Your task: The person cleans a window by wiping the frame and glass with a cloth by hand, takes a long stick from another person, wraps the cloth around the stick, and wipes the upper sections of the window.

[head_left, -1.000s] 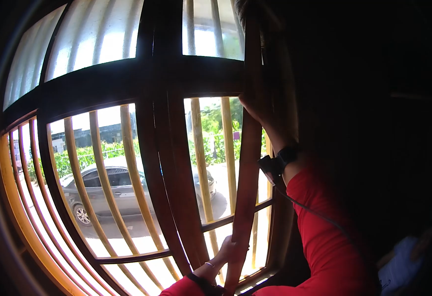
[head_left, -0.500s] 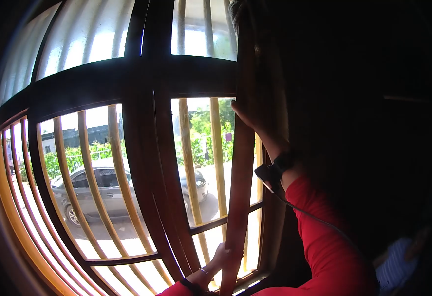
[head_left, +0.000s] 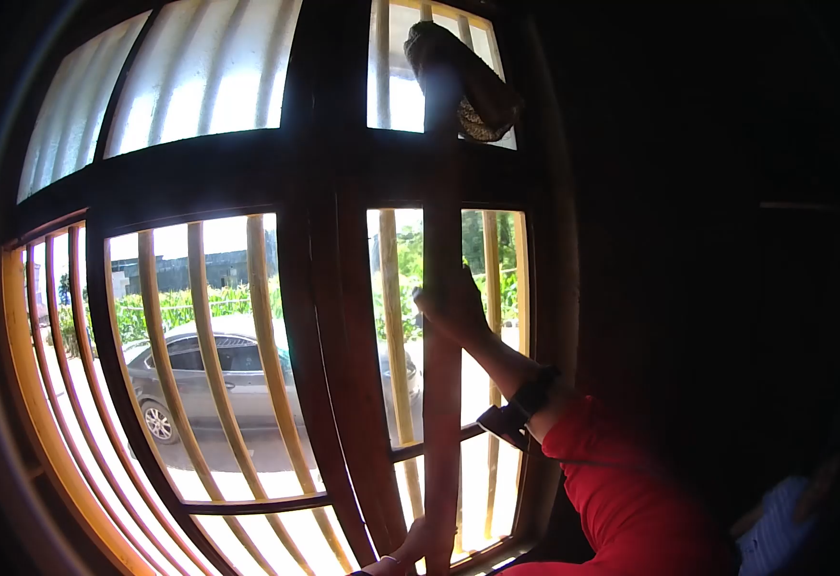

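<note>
A long, flat wooden pole (head_left: 442, 394) stands nearly upright before the barred window. Its top end carries a dark, rough, cloth-like head (head_left: 463, 82), which lies against the upper pane; its exact kind is too dark to make out. My right hand (head_left: 458, 309) wraps around the pole at mid-height, with a dark strap and small device (head_left: 525, 408) on the wrist. Lower down, my left hand (head_left: 420, 543) grips the same pole near the bottom edge of the view; part of it is cut off.
Dark window frames (head_left: 324, 288) surround the panes, with yellowish bars (head_left: 211, 355) beyond the glass. Outside are a grey car (head_left: 218, 370) and green plants (head_left: 132, 317). A person in a light striped garment (head_left: 775, 528) is at the lower right, in deep shade.
The pole has shifted left across the right-hand pane and become more upright. Its cloth-like head now shows fully at the top. My right hand is lower in view.
</note>
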Demonstrator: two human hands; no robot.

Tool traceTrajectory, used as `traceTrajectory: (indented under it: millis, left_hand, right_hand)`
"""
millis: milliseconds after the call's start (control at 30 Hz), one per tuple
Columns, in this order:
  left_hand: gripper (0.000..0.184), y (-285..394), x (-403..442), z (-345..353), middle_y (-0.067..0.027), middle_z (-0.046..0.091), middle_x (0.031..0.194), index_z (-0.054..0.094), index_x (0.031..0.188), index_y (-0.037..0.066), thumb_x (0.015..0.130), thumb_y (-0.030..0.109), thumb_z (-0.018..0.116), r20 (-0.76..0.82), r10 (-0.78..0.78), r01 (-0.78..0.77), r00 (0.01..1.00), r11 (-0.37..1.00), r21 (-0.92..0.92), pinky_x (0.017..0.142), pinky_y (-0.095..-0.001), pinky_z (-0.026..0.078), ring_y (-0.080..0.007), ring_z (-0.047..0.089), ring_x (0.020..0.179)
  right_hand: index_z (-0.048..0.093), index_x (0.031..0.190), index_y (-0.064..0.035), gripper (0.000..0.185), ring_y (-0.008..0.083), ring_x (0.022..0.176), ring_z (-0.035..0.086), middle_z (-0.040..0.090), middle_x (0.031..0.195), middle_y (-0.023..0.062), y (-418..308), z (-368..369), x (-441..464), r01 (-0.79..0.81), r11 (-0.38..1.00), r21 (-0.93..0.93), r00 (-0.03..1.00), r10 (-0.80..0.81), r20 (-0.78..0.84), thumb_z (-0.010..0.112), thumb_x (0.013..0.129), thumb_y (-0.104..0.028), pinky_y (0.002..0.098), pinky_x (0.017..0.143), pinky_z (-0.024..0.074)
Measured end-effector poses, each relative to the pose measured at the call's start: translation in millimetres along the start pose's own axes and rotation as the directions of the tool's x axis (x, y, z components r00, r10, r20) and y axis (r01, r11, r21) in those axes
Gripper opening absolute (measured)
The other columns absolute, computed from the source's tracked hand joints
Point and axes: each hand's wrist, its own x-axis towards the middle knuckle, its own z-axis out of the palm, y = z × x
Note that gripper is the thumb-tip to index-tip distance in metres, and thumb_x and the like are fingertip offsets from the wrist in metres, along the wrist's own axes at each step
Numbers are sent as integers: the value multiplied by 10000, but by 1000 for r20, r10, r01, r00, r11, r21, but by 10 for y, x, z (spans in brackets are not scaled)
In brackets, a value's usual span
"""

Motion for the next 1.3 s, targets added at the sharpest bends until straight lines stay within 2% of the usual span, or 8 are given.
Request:
traceTrajectory:
  millis: [167,500,700,800,833,900,1000,1300]
  left_hand:
    - [286,-501,-496,-72,-101,646,822,600,926,-18,864,261,583,-37,-118,118,992,993,1,700,-316,512,-173,625,777]
    - [349,198,-94,-416,-85,658,831,629,930,-3,859,338,600,-186,12,-3,983,999,48,705,-313,494,-153,612,790]
    - [336,590,156,-563,-79,663,859,629,993,10,839,308,629,-111,140,-114,984,971,210,660,-307,482,-136,600,745]
    - [260,507,13,-511,-67,666,822,648,975,12,845,234,620,-31,162,-159,986,984,81,658,-299,493,-133,607,731]
    - [259,364,-101,-473,-67,666,822,648,974,11,845,234,619,-33,138,-137,990,990,27,660,-299,493,-133,608,733]
    - [258,-2,-343,-377,-67,666,823,648,973,11,846,233,618,-33,67,-67,997,998,-3,663,-299,495,-134,609,738]
    - [256,-290,-634,-251,-66,665,825,648,970,10,846,232,616,-26,-21,20,999,1000,-23,667,-299,497,-135,611,745]
    - [262,745,-100,-483,-63,663,835,641,967,5,859,240,595,54,173,-173,983,985,-6,684,-300,504,-140,618,776]
  right_hand:
    - [376,1304,-17,706,409,1096,432,431,1215,246,-670,119,-1344,-47,976,212,983,7,185,671,707,-253,457,934,386]
    - [494,1116,-22,509,377,904,519,537,1000,214,-532,336,167,61,986,156,998,-65,23,670,712,-277,456,783,458]
    - [500,1169,-85,514,314,976,562,558,1061,164,-595,132,1438,144,977,-157,862,-45,505,646,706,-253,398,800,476]
    - [455,1235,-92,588,313,996,560,551,1082,170,-733,103,969,-46,993,108,987,28,158,647,708,-267,401,814,473]
    - [445,1239,-79,613,328,1001,554,541,1079,192,-887,-74,791,-350,920,175,885,264,383,655,702,-285,414,819,469]
    - [520,1009,-3,441,373,901,539,551,983,228,-776,171,175,-135,964,230,989,117,91,648,675,-262,471,733,471]
    - [489,1160,-29,563,420,1072,462,506,1104,240,-869,162,-553,-96,976,196,983,63,172,658,719,-334,471,906,419]
    - [536,1108,-65,487,363,870,599,609,908,207,-725,65,1074,-22,998,60,974,8,228,638,720,-341,441,749,491]
